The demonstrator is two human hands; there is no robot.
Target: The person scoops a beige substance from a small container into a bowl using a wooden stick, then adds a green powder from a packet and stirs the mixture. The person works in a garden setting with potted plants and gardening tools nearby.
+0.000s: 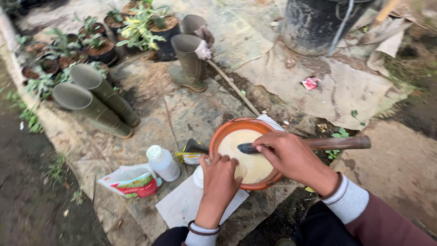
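Bowl: orange-brown bowl [221, 135] on the stone ground, just in front of the person's knees, partly on a pale flat sheet [180, 205].
Contents: pale cream mix [252, 166] — looks smooth and even, no dry lumps showing; fills most of the bowl.
Right hand: right hand [291, 157] with fingers clenched around a dark tool [248, 148] whose tip sits in the mix; a brown wooden handle [341, 143] runs out to the right — same tool or separate, cannot tell.
Left hand: left hand [219, 180] grasping the near rim, steadying the bowl.
Progress: mixing looks well along, judging by the uniform colour; mix not yet taken out of the bowl.
Nearby: white bottle [163, 163] and a red-green-white packet [132, 181] just left of the bowl; green rubber boots [98, 102] and potted plants [98, 45] further back.
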